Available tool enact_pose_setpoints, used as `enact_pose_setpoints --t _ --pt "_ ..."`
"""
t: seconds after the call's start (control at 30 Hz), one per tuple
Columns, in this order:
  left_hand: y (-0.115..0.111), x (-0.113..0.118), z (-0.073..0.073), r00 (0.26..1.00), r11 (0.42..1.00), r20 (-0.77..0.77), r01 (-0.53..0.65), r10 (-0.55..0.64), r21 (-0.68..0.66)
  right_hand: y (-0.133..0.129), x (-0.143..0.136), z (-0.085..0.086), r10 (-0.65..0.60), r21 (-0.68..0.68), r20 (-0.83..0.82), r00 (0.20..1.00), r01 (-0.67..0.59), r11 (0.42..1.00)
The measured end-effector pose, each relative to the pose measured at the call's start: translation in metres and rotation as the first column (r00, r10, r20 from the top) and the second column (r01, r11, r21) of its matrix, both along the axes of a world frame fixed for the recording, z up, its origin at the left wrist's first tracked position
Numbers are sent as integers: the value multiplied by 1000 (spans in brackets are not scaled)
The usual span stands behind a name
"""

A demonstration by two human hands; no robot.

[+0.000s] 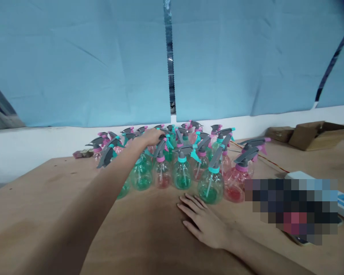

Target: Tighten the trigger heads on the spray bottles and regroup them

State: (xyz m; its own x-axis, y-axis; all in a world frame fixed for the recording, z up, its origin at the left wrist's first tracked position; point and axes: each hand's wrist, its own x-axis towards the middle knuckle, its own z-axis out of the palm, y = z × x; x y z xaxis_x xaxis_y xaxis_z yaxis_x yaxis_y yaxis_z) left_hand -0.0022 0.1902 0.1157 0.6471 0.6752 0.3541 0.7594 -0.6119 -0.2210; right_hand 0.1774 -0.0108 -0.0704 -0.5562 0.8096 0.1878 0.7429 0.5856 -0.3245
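Observation:
Several clear round spray bottles stand in a cluster on the wooden table (132, 236), green ones such as this green bottle (182, 175) and pink ones such as this pink bottle (234, 185), with grey trigger heads. My left hand (154, 136) reaches over the cluster to the bottles at the back; its fingers are mostly hidden among the spray heads, so its hold cannot be made out. Flat on the table in front of the nearest green bottle (210, 189) lies my right hand (205, 221), fingers spread, holding nothing.
An open cardboard box (312, 137) sits at the back right. A white power strip (304, 176) and a blurred-out object lie at the right, with a thin cable behind. The wall (103, 68) behind the table has blue covering.

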Motion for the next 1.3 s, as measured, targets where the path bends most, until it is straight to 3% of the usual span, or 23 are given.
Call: enact_pose_setpoints --t 0.07,0.17,0.3,0.4,0.5,0.63,0.7,0.8,0.9,1.0,1.17,1.3 --pt "-2 -1 -4 999 1000 -38 -15 15 -14 1 0 -1 15 7 1 1000 -15 1000" --pt "-2 -3 3 995 997 -82 -62 58 -41 1 0 -2 18 15 -2 1000 -18 1000" --pt "3 -3 29 989 991 -90 -121 115 -56 0 0 -1 11 17 8 1000 -11 1000" --pt "-6 -5 54 990 991 -54 -129 128 -19 0 0 0 6 10 8 1000 -6 1000" --pt "-33 -11 79 994 987 56 -99 93 127 -1 0 2 4 3 7 1000 -4 1000" --pt "-86 -24 109 981 947 194 -33 -31 318 -2 -1 2 -2 -15 -14 1000 2 1000" --pt "-115 -33 119 955 945 285 -16 -82 326 -2 -1 0 -50 -45 -74 996 47 998" --pt "-154 -47 123 911 981 374 126 -174 148 -1 0 -6 -141 -90 -288 947 119 989" --pt "-178 -56 107 912 980 384 187 -146 -73 -2 3 -15 -140 -65 -555 820 125 990" --pt "-183 -51 70 934 937 347 189 -80 -293 -4 6 -20 -63 2 -664 745 86 996" --pt "-163 -29 0 912 854 404 150 76 -499 -6 8 -18 102 72 -591 800 -74 995" --pt "-146 -28 -26 844 767 518 237 142 -596 -9 4 -11 41 8 -578 815 -44 999"
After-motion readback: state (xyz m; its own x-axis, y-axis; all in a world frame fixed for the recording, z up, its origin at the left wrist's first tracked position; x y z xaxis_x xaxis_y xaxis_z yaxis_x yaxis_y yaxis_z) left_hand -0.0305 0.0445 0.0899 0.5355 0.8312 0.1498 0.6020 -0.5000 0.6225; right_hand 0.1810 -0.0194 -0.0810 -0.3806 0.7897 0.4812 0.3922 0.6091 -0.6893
